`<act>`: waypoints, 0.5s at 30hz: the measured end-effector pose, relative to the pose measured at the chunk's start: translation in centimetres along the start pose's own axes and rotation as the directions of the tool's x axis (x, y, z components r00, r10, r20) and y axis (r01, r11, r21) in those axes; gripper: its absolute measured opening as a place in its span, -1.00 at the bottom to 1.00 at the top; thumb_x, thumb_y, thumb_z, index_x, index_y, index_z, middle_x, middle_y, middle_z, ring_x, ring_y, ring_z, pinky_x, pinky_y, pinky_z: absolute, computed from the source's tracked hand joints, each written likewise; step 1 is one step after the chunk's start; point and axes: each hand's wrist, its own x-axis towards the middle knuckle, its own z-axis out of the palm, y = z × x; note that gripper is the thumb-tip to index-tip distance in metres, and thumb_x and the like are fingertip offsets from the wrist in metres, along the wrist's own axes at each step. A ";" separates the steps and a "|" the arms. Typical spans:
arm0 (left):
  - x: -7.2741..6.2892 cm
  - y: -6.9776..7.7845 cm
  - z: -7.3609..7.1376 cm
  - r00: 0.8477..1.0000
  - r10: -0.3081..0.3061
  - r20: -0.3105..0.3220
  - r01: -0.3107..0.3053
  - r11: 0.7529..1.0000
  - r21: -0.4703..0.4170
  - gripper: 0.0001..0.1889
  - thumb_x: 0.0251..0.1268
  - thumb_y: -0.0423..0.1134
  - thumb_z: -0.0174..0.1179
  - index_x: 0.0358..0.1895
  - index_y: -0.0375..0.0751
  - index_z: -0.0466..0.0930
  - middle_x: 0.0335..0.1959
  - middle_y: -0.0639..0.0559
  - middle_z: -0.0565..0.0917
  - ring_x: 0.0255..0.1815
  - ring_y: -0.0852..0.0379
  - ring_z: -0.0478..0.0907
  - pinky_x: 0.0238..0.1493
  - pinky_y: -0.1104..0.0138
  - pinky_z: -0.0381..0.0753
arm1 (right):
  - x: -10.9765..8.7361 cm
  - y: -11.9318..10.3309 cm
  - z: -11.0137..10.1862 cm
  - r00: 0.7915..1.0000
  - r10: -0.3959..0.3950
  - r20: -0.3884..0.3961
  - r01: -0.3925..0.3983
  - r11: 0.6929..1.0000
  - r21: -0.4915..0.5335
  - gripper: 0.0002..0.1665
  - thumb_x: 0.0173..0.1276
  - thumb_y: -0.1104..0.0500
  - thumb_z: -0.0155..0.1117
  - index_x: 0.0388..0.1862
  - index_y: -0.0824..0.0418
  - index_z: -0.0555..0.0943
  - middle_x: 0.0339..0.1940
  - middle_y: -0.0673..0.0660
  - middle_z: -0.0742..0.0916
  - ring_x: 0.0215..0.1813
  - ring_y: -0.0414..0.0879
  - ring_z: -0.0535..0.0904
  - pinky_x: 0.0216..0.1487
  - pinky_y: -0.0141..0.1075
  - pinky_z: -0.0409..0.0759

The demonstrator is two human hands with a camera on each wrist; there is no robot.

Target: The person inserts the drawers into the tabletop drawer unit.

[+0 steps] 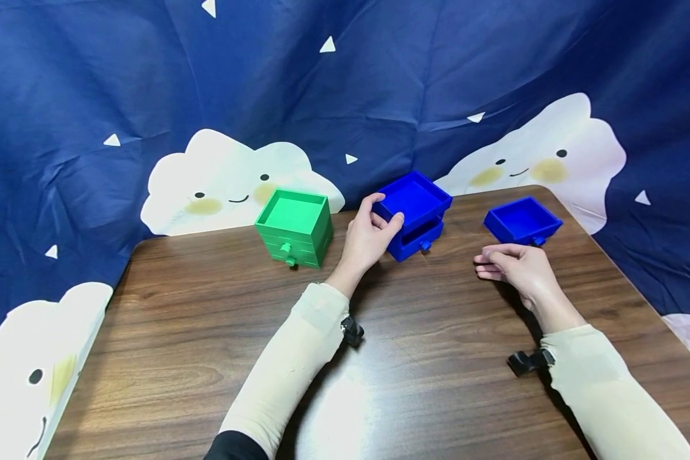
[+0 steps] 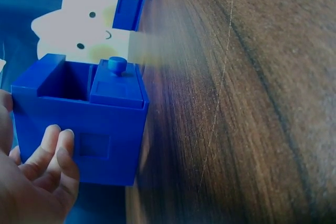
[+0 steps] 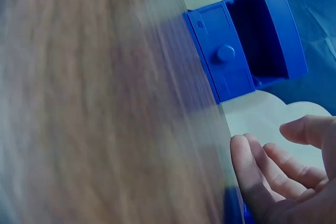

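A small blue chest of drawers (image 1: 415,207) stands at the table's back edge, with a shallow tray top. Its upper slot (image 2: 76,80) gapes without a drawer, while the lower drawer (image 3: 222,52), with a round knob, sits pushed in. My left hand (image 1: 370,235) holds the chest by its left side, thumb near the front and a finger up at the top rim. Off to the right lies a loose blue drawer (image 1: 522,220), open side up, knob toward me. Just in front of it hovers my right hand (image 1: 517,268), fingers loosely bent, nothing between them and the thumb.
Left of the blue chest stands a similar green chest of drawers (image 1: 299,233) with its drawers in. The brown wooden table (image 1: 425,358) ends close behind both chests. A dark blue curtain (image 1: 379,83) with clouds hangs beyond the edge.
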 end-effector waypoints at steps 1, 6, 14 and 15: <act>0.0 0.0 0.0 1.000 0.001 -0.001 -0.001 1.000 0.000 -0.40 0.45 0.06 0.35 0.47 0.02 0.47 -0.38 0.07 0.66 -0.39 0.15 0.60 -0.29 0.38 0.53 | 0.0 0.0 -0.2 1.000 0.000 -0.004 0.000 1.000 0.002 -0.62 0.66 0.36 0.14 -0.27 0.03 0.78 -0.34 0.00 0.89 -0.25 -0.19 0.88 -0.14 -0.31 0.82; 0.1 -0.1 0.0 1.000 0.000 -0.004 0.000 1.000 -0.005 -0.40 0.44 0.06 0.35 0.46 0.02 0.47 -0.39 0.08 0.66 -0.41 0.17 0.59 -0.30 0.38 0.52 | 0.1 0.1 -1.3 0.999 -0.009 -0.037 0.010 1.000 0.014 -0.61 0.64 0.37 0.17 -0.31 0.01 0.79 -0.37 -0.01 0.89 -0.31 -0.18 0.88 -0.19 -0.32 0.82; 0.1 0.0 0.0 1.000 -0.002 -0.004 0.002 1.000 0.005 -0.41 0.45 0.05 0.35 0.46 0.02 0.48 -0.39 0.07 0.68 -0.40 0.17 0.60 -0.31 0.39 0.52 | 0.3 0.1 -3.0 0.990 0.011 -0.139 -0.010 1.000 0.012 -0.64 0.60 0.37 0.19 -0.35 0.05 0.76 -0.44 -0.02 0.87 -0.39 -0.18 0.86 -0.25 -0.34 0.81; 0.1 0.0 0.0 1.000 -0.002 -0.004 0.002 1.000 0.007 -0.41 0.45 0.05 0.35 0.46 0.02 0.48 -0.38 0.07 0.68 -0.40 0.17 0.60 -0.31 0.39 0.52 | 0.4 0.0 -3.2 0.988 0.017 -0.151 -0.015 1.000 0.012 -0.66 0.60 0.36 0.20 -0.34 0.06 0.76 -0.45 -0.02 0.87 -0.39 -0.18 0.86 -0.25 -0.34 0.81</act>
